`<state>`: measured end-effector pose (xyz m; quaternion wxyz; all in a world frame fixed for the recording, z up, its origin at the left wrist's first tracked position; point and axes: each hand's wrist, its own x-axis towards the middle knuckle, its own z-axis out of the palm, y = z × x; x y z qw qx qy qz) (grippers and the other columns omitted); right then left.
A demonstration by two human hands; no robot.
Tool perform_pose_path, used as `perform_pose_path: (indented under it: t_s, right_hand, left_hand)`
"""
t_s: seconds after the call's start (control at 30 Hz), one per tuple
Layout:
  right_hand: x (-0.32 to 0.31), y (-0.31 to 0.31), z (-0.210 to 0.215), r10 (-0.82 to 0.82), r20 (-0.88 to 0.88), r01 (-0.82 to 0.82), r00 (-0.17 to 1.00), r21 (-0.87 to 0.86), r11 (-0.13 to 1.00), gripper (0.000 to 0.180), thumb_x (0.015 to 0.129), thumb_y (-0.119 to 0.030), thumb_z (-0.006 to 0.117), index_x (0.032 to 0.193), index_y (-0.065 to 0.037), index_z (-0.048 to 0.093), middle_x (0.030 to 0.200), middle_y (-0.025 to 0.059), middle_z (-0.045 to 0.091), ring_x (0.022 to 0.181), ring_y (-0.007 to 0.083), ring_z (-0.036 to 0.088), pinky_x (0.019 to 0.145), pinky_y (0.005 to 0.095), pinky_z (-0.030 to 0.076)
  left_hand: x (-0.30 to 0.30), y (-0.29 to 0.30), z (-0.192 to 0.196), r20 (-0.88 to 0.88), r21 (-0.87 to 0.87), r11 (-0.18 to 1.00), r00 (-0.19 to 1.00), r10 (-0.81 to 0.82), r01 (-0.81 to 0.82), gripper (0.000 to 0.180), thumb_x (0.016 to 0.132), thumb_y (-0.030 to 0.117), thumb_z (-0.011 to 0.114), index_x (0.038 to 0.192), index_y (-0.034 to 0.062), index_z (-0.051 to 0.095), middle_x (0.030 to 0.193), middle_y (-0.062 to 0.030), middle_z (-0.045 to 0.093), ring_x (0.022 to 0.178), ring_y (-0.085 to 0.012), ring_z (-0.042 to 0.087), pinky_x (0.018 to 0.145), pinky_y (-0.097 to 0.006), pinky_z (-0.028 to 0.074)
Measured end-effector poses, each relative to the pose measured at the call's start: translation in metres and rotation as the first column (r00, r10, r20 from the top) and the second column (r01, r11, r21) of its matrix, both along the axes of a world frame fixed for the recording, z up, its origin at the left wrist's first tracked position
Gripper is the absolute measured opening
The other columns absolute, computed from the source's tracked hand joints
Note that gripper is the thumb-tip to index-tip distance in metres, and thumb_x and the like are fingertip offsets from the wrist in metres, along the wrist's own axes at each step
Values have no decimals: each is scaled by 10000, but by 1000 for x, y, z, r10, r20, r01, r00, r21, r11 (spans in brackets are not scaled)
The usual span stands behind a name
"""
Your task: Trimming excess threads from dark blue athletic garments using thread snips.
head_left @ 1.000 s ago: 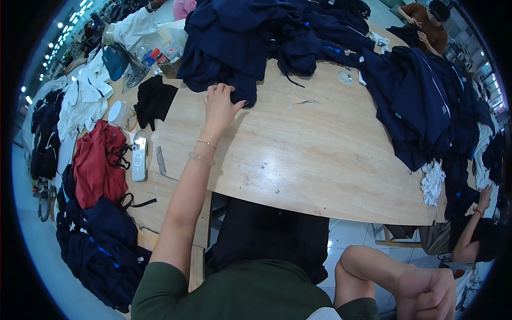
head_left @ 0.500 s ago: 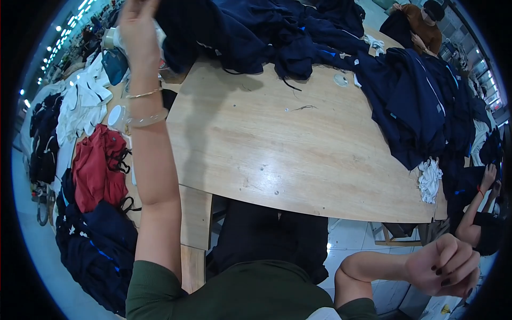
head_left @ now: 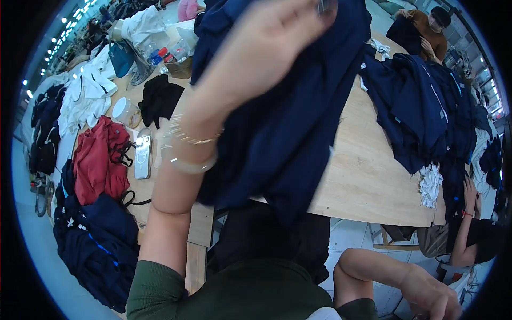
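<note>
My left hand (head_left: 272, 53) is raised over the table, blurred by motion, its fingers closed on a navy garment (head_left: 282, 138). The dark cloth hangs from it in loose folds across the table's middle and over the near edge, close to my lap. Down at the lower right, away from the table, is my right hand (head_left: 432, 296). Its fingers are curled, and whatever they may hold is hidden. Bracelets (head_left: 189, 144) circle my left wrist.
Navy garments (head_left: 413, 106) and white scraps (head_left: 430, 184) lie on the table's (head_left: 362, 181) right. At left are red cloth (head_left: 101, 160), a phone (head_left: 143, 156), a plastic tub (head_left: 125, 111), black cloth (head_left: 160, 98) and a navy heap (head_left: 96, 250). Co-workers sit at far right (head_left: 434, 37) and right (head_left: 472, 240).
My left hand has come from the far left toward the middle, drawing the navy garment nearer over the table. My right hand has dropped slightly toward the lower edge.
</note>
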<state>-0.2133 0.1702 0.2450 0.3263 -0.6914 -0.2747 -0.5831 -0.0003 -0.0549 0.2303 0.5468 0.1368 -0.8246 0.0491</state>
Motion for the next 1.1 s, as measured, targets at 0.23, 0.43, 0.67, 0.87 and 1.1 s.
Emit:
perform_pose_path:
  t_s: [0.23, 0.43, 0.67, 0.87, 1.1]
  right_hand:
    - [-6, 17, -14, 483, -182, -438, 856, 240, 866, 301, 917, 8, 399, 1101, -57, 628, 1243, 87, 574, 1208, 200, 517, 911, 447, 454]
    - [-3, 6, -31, 513, -172, -458, 841, 279, 844, 301, 954, -74, 365, 998, -50, 662, 1152, 113, 608, 1085, 241, 587, 889, 465, 462]
    - [-1, -20, -55, 534, -280, -464, 797, 282, 840, 278, 961, -97, 411, 951, 27, 659, 1021, 191, 634, 915, 306, 639, 792, 406, 513]
    - [-51, -60, -90, 409, -48, -337, 911, 481, 809, 227, 927, -144, 455, 901, -29, 648, 830, 190, 645, 674, 335, 655, 624, 410, 527]
    - [-32, -152, -207, -170, -871, 888, 460, 450, 98, 351, 846, 59, 419, 1084, -60, 649, 1126, 61, 614, 648, 95, 511, 603, 220, 411]
  left_hand:
    - [-11, -42, -201, 292, 915, 370, 896, -334, -160, 334, 942, 257, 541, 1099, -29, 611, 1015, -124, 677, 957, -168, 616, 870, -288, 458]
    - [10, 7, -216, 204, 936, 329, 953, -225, -122, 234, 858, 195, 638, 958, -16, 656, 860, -137, 678, 795, -215, 642, 738, -309, 496]
    - [34, 51, -208, 389, 856, 440, 899, -201, -272, 312, 750, 303, 738, 901, 48, 641, 832, -73, 643, 812, -233, 613, 738, -330, 470]
    - [23, 45, -218, 409, 778, 577, 897, -166, -248, 220, 713, 148, 736, 858, 39, 612, 823, -76, 572, 847, -249, 547, 772, -347, 446]
    - [3, 100, -194, 623, 571, 748, 771, -128, -337, 183, 735, 151, 683, 906, 116, 630, 942, -48, 574, 974, -215, 514, 852, -376, 356]
